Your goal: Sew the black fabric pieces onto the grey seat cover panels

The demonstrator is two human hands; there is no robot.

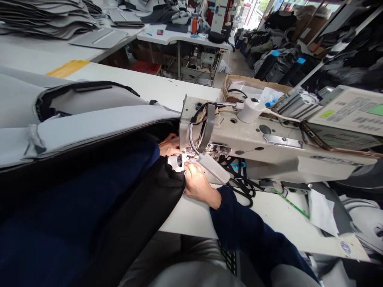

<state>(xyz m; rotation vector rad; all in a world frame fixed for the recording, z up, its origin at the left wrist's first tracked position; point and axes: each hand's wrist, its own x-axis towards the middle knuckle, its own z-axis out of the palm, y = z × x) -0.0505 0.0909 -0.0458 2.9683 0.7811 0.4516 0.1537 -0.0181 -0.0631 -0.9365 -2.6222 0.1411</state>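
Observation:
A beige industrial sewing machine (269, 139) stands on a white table (194, 215). A large grey and black fabric piece (89, 119) lies across my left arm and runs under the machine head. My left hand (169, 145) rests on the fabric just left of the needle area, fingers curled and pressed down on it. My right hand (197, 185) sits in front of the presser foot, fingers closed on the black fabric edge (170, 179). A flexible lamp (212, 167) hangs over my right hand. Both sleeves are dark blue.
Black scissors (242, 187) lie under the machine arm, right of my right hand. A control panel (350, 113) sits at the machine's right end. A cardboard box (254, 85) stands behind it. Stacked grey pieces (50, 20) fill the far-left table; another workstation (185, 36) is behind.

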